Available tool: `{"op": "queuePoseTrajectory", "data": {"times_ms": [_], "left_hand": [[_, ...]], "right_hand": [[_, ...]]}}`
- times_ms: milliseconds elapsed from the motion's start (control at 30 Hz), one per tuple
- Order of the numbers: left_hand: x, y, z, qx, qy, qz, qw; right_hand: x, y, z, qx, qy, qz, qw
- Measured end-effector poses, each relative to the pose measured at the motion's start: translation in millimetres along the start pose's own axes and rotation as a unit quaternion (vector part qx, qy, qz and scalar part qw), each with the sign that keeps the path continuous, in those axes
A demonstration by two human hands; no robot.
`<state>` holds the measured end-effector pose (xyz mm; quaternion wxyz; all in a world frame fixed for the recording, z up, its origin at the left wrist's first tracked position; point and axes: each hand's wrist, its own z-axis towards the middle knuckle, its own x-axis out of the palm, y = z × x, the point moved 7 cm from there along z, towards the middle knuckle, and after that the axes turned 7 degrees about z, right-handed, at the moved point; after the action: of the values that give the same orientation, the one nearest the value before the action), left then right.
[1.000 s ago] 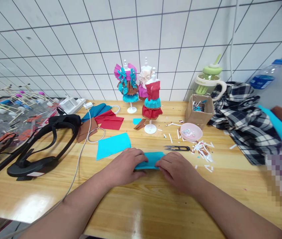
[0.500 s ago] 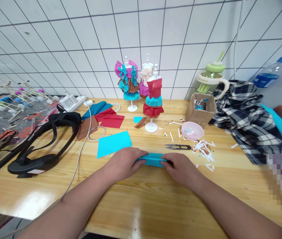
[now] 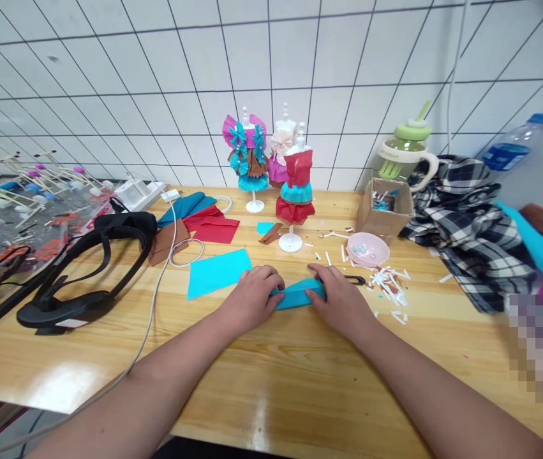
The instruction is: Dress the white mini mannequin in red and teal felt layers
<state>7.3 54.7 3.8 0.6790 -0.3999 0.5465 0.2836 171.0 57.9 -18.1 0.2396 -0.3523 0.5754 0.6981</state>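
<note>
Head view: both hands pinch a folded strip of turquoise crepe paper point(image 3: 297, 294) low over the wooden tabletop point(image 3: 271, 382), left hand point(image 3: 252, 294) closed on its left end, right hand point(image 3: 341, 299) on its right end. Flat turquoise paper sheet point(image 3: 217, 272) lies just left; black thread snips point(image 3: 356, 279) peek out behind the right hand.

On the wooden surface point(image 3: 300, 382), a flat blue sheet point(image 3: 218, 272) lies at about ten o'clock from the centre. Three small dress forms point(image 3: 295, 185) in paper outfits stand at twelve o'clock near the tiled wall. A black headset point(image 3: 84, 268) with a white cable rests at nine o'clock. Red and brown paper pieces point(image 3: 204, 231) lie at eleven. A pink bowl point(image 3: 369, 248), a cardboard box point(image 3: 386, 213), white paper scraps point(image 3: 390, 287) and a green-lidded cup point(image 3: 402, 156) sit at two, with a plaid cloth point(image 3: 472, 236) at three.
</note>
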Motion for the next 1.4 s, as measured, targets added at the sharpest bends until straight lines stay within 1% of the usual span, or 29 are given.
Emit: {"op": "queuePoseTrajectory", "data": {"times_ms": [67,133,233,300,433,567,633,700,833,900,1000,1067,1100,1133,1167,1233,1267,1300,1333,1400], "left_hand": [[-1.1,-1.0,-0.6,0.012,0.005,-0.017,1.0],[-3.3,-1.9,-2.0,0.021,0.009,-0.029,0.999],[-6.8,-4.4,-5.4,0.032,0.018,-0.054,0.998],[-7.9,-7.0,-7.6,0.036,0.022,-0.063,0.997],[-3.9,-10.7,-9.2,0.027,0.04,-0.018,0.999],[0.4,-12.3,-9.0,0.027,0.054,-0.016,0.998],[0.4,-13.0,-10.1,0.033,0.053,-0.031,0.998],[-2.1,-14.2,-12.0,0.038,0.045,-0.045,0.997],[-13.0,-18.6,-16.4,0.038,0.019,-0.049,0.998],[-17.3,-21.9,-17.8,0.039,0.023,-0.035,0.998],[-19.5,-25.0,-18.5,0.035,0.044,-0.025,0.998],[-20.7,-22.8,-18.0,0.013,0.04,-0.045,0.998],[-21.3,-20.4,-17.6,-0.004,0.031,-0.066,0.997],[-21.4,-17.3,-17.3,-0.023,0.021,-0.094,0.995],[-21.1,-13.8,-17.1,-0.046,0.011,-0.127,0.991],[-17.8,-7.4,-17.3,-0.09,-0.001,-0.205,0.975],[-15.5,-5.3,-17.7,-0.108,-0.005,-0.239,0.965],[-13.3,-4.5,-18.1,-0.121,-0.009,-0.269,0.955],[-10.8,-4.8,-18.5,-0.129,-0.008,-0.295,0.947],[-6.0,-7.9,-19.2,-0.137,-0.003,-0.34,0.931]], "right_hand": [[1.7,-0.8,0.0,0.011,0.014,0.002,1.0],[1.3,-0.5,-0.5,0.013,0.026,0.025,0.999],[-3.4,3.7,-2.0,-0.009,0.027,0.092,0.995],[-5.2,7.4,-3.7,-0.027,0.038,0.11,0.993],[-6.2,13.3,-8.2,-0.063,0.039,0.062,0.995],[0.0,8.4,-10.7,-0.04,0.053,0.018,0.998],[0.4,8.2,-11.3,-0.037,0.052,0.029,0.998],[-0.2,12.7,-12.5,-0.049,0.056,0.056,0.996],[0.3,25.2,-17.5,-0.064,0.099,0.085,0.989],[-1.3,31.6,-20.3,-0.079,0.107,0.078,0.988],[-7.2,37.7,-23.1,-0.111,0.082,0.078,0.987],[-12.8,34.8,-23.7,-0.102,0.04,0.12,0.987],[-15.3,31.0,-23.7,-0.085,0.014,0.162,0.983],[-16.5,24.7,-23.7,-0.05,-0.011,0.215,0.975],[-13.4,18.2,-23.8,-0.007,-0.014,0.281,0.96],[1.5,13.3,-24.2,0.054,0.035,0.409,0.91],[8.0,14.9,-24.1,0.066,0.061,0.451,0.888],[12.2,17.0,-23.6,0.071,0.077,0.475,0.874],[14.2,18.7,-22.7,0.075,0.083,0.487,0.866],[12.7,19.9,-20.4,0.079,0.072,0.487,0.867]]}}
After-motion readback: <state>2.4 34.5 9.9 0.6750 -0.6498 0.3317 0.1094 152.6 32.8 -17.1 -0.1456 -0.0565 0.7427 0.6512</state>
